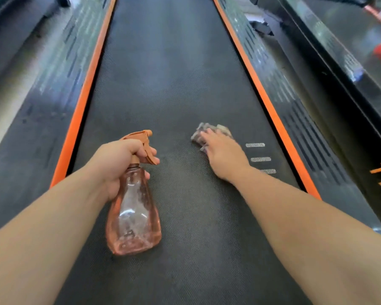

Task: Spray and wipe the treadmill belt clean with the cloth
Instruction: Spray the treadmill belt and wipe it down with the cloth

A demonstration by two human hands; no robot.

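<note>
The black textured treadmill belt runs away from me between two orange strips. My left hand grips the neck of a clear orange spray bottle, one finger on the trigger and the nozzle pointing forward over the belt. On the right half of the belt my right hand presses flat on a crumpled grey cloth; the hand is blurred and covers most of the cloth.
Dark side rails with slotted treads flank the belt beyond the orange strips. Three short grey marks are printed on the belt right of my right hand. Another machine's frame stands at the far right.
</note>
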